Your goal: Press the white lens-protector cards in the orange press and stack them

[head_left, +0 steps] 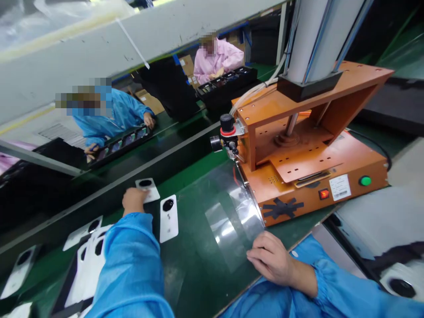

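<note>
My left hand (134, 200) reaches to the far side of the green bench, its fingers closed on the lower left of a white phone back cover (153, 193) with a round black camera ring. A second white phone back cover (168, 225) lies flat just to the right of that hand. Near the bench's front edge rests my right hand (270, 257), fingers curled together, with nothing visible in it. Beside it a clear plastic sheet (212, 256) covers the bench top, reaching toward the orange press (278, 194).
A black tray (62, 287) with several white covers stands at the lower left, partly behind my left sleeve. More covers (20, 274) lie around it. The press's cylinder (318, 39) rises at the right. Across the bench, two people (111, 117) handle black trays (121, 143).
</note>
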`<state>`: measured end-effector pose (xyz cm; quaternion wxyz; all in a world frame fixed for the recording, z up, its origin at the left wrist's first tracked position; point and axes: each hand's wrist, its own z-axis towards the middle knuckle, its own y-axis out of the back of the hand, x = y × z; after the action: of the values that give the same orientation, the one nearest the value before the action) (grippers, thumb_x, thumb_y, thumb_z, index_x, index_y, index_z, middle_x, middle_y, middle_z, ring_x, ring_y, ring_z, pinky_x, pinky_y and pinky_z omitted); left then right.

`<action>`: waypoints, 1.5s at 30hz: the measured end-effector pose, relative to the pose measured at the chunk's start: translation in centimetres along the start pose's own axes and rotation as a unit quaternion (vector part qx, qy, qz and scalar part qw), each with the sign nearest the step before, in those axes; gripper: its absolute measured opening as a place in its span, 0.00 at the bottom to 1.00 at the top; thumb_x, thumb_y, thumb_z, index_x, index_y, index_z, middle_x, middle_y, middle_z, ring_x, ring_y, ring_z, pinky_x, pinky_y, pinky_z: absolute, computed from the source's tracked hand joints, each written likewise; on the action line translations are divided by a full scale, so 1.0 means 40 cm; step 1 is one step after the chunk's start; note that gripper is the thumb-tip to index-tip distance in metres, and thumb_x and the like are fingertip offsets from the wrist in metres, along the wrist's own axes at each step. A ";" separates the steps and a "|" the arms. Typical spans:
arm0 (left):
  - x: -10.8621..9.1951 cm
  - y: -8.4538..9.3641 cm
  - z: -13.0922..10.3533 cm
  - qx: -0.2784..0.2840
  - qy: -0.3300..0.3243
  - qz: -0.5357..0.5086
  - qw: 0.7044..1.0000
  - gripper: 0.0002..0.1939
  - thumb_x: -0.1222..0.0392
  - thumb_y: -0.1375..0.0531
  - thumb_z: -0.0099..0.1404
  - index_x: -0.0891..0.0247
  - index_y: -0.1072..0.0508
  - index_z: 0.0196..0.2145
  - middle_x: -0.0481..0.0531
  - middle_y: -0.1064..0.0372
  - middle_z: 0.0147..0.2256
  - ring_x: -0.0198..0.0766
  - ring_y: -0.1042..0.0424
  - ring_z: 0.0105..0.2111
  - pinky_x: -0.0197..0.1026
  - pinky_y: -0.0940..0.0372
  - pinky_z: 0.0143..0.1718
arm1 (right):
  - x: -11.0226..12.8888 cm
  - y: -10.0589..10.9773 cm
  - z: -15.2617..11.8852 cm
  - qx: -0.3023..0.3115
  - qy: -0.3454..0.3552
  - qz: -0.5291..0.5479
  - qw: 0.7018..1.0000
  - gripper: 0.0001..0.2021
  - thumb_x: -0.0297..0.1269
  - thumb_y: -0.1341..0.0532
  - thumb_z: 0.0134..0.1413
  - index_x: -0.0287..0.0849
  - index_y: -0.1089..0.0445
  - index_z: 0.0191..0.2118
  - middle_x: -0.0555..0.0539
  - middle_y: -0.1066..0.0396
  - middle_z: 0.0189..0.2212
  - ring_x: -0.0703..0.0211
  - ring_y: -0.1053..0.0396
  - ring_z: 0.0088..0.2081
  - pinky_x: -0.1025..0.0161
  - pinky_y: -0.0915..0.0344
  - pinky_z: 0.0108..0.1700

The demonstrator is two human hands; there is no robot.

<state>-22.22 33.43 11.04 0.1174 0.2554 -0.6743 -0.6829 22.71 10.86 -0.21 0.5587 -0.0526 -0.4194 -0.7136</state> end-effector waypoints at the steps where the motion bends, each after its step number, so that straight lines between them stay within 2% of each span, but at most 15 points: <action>1: -0.018 0.006 -0.018 -0.039 0.006 -0.022 0.999 0.21 0.51 0.38 0.70 0.64 0.30 0.56 0.58 0.31 0.54 0.45 0.27 0.50 0.54 0.28 0.50 | 0.001 0.001 0.003 -0.007 0.001 0.004 1.000 0.11 0.25 0.36 0.57 0.44 0.27 0.44 0.47 0.27 0.33 0.58 0.31 0.35 0.58 0.31 0.37; 3: -0.055 0.012 -0.072 -0.077 0.035 -0.043 0.995 0.21 0.53 0.40 0.71 0.64 0.30 0.58 0.57 0.29 0.52 0.44 0.27 0.49 0.54 0.30 0.51 | 0.002 0.002 0.008 -0.025 0.002 0.014 1.000 0.10 0.26 0.36 0.57 0.45 0.26 0.43 0.47 0.27 0.33 0.58 0.30 0.35 0.58 0.30 0.37; 5: -0.080 0.009 -0.164 -0.093 0.018 -0.072 0.993 0.18 0.59 0.43 0.72 0.62 0.27 0.57 0.50 0.26 0.44 0.39 0.27 0.43 0.48 0.31 0.48 | 0.000 0.002 0.011 -0.047 0.001 0.028 0.998 0.09 0.26 0.36 0.56 0.45 0.26 0.42 0.48 0.28 0.32 0.58 0.30 0.35 0.59 0.31 0.37; 8: -0.081 -0.016 -0.388 -0.081 -0.030 -0.118 0.989 0.19 0.60 0.47 0.70 0.55 0.21 0.52 0.41 0.27 0.32 0.29 0.33 0.27 0.35 0.36 0.36 | 0.000 0.007 0.016 -0.062 -0.006 0.060 0.996 0.09 0.25 0.35 0.55 0.44 0.26 0.40 0.48 0.28 0.32 0.59 0.30 0.34 0.59 0.32 0.37; 11: -0.047 -0.084 -0.650 -0.041 -0.035 -0.207 0.977 0.20 0.56 0.46 0.67 0.55 0.19 0.51 0.43 0.26 0.28 0.31 0.38 0.21 0.33 0.43 0.23 | 0.017 0.015 0.031 -0.057 -0.042 0.109 0.992 0.07 0.26 0.35 0.55 0.44 0.26 0.39 0.48 0.29 0.32 0.59 0.30 0.35 0.58 0.32 0.39; 12: -0.036 -0.116 -0.726 -0.028 -0.028 -0.251 0.967 0.19 0.54 0.45 0.67 0.55 0.19 0.51 0.45 0.23 0.32 0.32 0.36 0.22 0.34 0.42 0.22 | 0.026 0.017 0.041 -0.054 -0.066 0.128 0.988 0.06 0.26 0.36 0.56 0.44 0.26 0.39 0.47 0.29 0.33 0.59 0.30 0.36 0.59 0.32 0.40; 14: -0.024 -0.183 -0.844 -0.010 -0.036 -0.304 0.952 0.19 0.53 0.45 0.68 0.57 0.20 0.51 0.50 0.22 0.39 0.36 0.30 0.28 0.36 0.38 0.25 | 0.047 0.014 0.071 -0.035 -0.126 0.170 0.977 0.04 0.28 0.36 0.57 0.43 0.26 0.38 0.47 0.29 0.34 0.60 0.30 0.37 0.60 0.32 0.39; 16: -0.030 -0.238 -0.916 0.014 -0.064 -0.321 0.945 0.21 0.50 0.45 0.70 0.59 0.22 0.53 0.53 0.23 0.41 0.37 0.28 0.30 0.37 0.35 0.28 | 0.063 -0.001 0.114 -0.001 -0.192 0.208 0.959 0.01 0.30 0.35 0.58 0.42 0.26 0.36 0.48 0.30 0.34 0.62 0.32 0.35 0.63 0.34 0.36; 19: -0.045 -0.277 -0.958 0.023 -0.123 -0.270 0.955 0.28 0.47 0.44 0.71 0.62 0.32 0.64 0.53 0.27 0.36 0.37 0.32 0.27 0.39 0.35 0.29 | 0.059 -0.044 0.187 0.055 -0.265 0.232 0.934 0.03 0.33 0.35 0.59 0.42 0.25 0.34 0.50 0.30 0.33 0.65 0.35 0.31 0.65 0.36 0.34; 21: -0.045 -0.282 -0.963 -0.023 -0.146 -0.196 0.969 0.33 0.46 0.42 0.70 0.64 0.38 0.68 0.56 0.28 0.37 0.41 0.31 0.32 0.42 0.34 0.33 | 0.039 -0.079 0.231 0.088 -0.295 0.225 0.925 0.04 0.33 0.35 0.60 0.41 0.25 0.33 0.51 0.30 0.33 0.66 0.34 0.31 0.65 0.36 0.35; 24: -0.034 -0.288 -0.968 -0.094 -0.204 -0.124 0.966 0.32 0.45 0.36 0.66 0.60 0.33 0.63 0.63 0.29 0.49 0.52 0.29 0.47 0.52 0.34 0.47 | 0.004 -0.121 0.278 0.115 -0.300 0.189 0.928 0.05 0.32 0.35 0.60 0.41 0.25 0.33 0.51 0.30 0.35 0.64 0.32 0.36 0.63 0.35 0.42; 27: -0.031 -0.308 -0.976 -0.093 -0.259 -0.104 0.956 0.29 0.43 0.34 0.63 0.55 0.30 0.58 0.61 0.30 0.58 0.59 0.33 0.56 0.60 0.42 0.56 | -0.013 -0.147 0.301 0.117 -0.272 0.130 0.946 0.04 0.32 0.35 0.60 0.41 0.24 0.33 0.48 0.30 0.40 0.59 0.32 0.46 0.58 0.37 0.52; 29: -0.034 -0.323 -0.980 -0.089 -0.255 -0.104 0.957 0.28 0.43 0.34 0.63 0.52 0.30 0.59 0.58 0.31 0.60 0.59 0.34 0.57 0.60 0.44 0.56 | -0.009 -0.159 0.306 0.128 -0.270 0.102 0.949 0.04 0.33 0.34 0.60 0.42 0.24 0.33 0.48 0.30 0.42 0.57 0.33 0.49 0.55 0.40 0.56; 33: -0.039 -0.335 -0.980 -0.084 -0.244 -0.129 0.957 0.29 0.43 0.34 0.63 0.50 0.30 0.59 0.56 0.30 0.61 0.58 0.34 0.58 0.59 0.45 0.57 | 0.017 -0.183 0.307 0.157 -0.279 0.079 0.944 0.05 0.34 0.34 0.61 0.44 0.24 0.33 0.50 0.28 0.43 0.56 0.33 0.51 0.53 0.45 0.54; 45: -0.040 -0.332 -0.977 -0.078 -0.232 -0.128 0.961 0.28 0.41 0.34 0.63 0.51 0.28 0.58 0.55 0.29 0.60 0.57 0.34 0.57 0.58 0.44 0.56 | 0.024 -0.222 0.282 0.185 -0.235 0.007 0.954 0.06 0.35 0.35 0.61 0.44 0.24 0.31 0.50 0.28 0.41 0.55 0.36 0.47 0.54 0.49 0.50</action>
<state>1.38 1.42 -0.11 -0.1111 0.1642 -0.5891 -0.7834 10.45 17.76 2.76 0.4496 -0.1175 -0.6631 -0.5868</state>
